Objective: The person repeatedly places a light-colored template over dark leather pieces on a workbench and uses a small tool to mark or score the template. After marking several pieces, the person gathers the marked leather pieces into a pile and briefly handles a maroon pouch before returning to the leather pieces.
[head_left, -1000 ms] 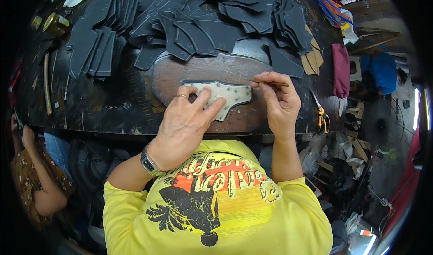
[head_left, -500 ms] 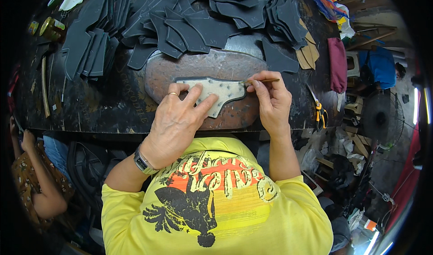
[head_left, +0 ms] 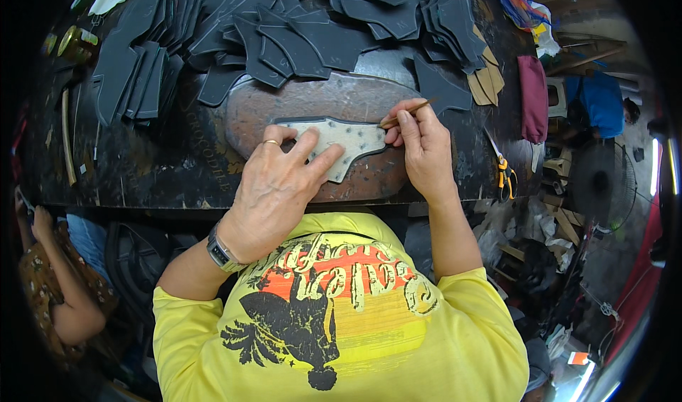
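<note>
Head camera: your left hand (head_left: 273, 181), unclenched, rests spread fingers on a pale, dark-edged template (head_left: 361, 140) lying beneath them on a brown slab (head_left: 249, 110). Your right hand (head_left: 428, 146) pinches a slim stick (head_left: 425, 105), tip at the template's right end.

slab (head_left: 284, 102) under template (head_left: 357, 137), scissors (head_left: 503, 169) right
</note>
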Tool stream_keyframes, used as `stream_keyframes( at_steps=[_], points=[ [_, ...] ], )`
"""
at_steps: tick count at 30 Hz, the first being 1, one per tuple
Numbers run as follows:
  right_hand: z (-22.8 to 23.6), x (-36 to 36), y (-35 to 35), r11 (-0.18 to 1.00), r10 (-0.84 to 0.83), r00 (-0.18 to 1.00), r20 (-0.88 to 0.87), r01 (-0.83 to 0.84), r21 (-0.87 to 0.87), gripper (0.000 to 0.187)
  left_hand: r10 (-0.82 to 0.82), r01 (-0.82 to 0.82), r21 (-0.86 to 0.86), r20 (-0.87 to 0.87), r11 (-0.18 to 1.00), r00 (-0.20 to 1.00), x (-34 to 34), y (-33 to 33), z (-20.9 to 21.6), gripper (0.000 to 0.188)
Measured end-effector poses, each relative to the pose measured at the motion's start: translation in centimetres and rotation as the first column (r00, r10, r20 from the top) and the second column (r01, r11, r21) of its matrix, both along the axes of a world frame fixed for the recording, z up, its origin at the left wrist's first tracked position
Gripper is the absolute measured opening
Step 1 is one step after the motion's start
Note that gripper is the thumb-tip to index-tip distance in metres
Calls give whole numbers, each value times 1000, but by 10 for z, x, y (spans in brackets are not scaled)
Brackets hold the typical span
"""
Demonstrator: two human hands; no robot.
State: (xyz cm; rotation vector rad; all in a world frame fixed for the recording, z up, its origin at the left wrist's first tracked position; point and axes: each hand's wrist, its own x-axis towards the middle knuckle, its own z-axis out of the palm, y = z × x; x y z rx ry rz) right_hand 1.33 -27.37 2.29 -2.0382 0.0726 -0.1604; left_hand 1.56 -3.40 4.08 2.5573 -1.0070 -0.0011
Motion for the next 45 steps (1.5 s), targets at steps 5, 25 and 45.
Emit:
stream_keyframes(
  at_steps=[5,25,45],
  points=[
    [-7,-6,1,996,33,996,84,-26,-91,16,6,-6,-24,14,1000,1000,0,0,0,46],
    [-17,-24,1,1000,25,988,153,-24,-9,14,8,-7,-30,29,1000,1000,0,-1,0,47],
    [-16,-42,19,951,288,946,152,-264,-160,13,3,-1,-80,25,997,1000,1,1,-3,46]
  ],
)
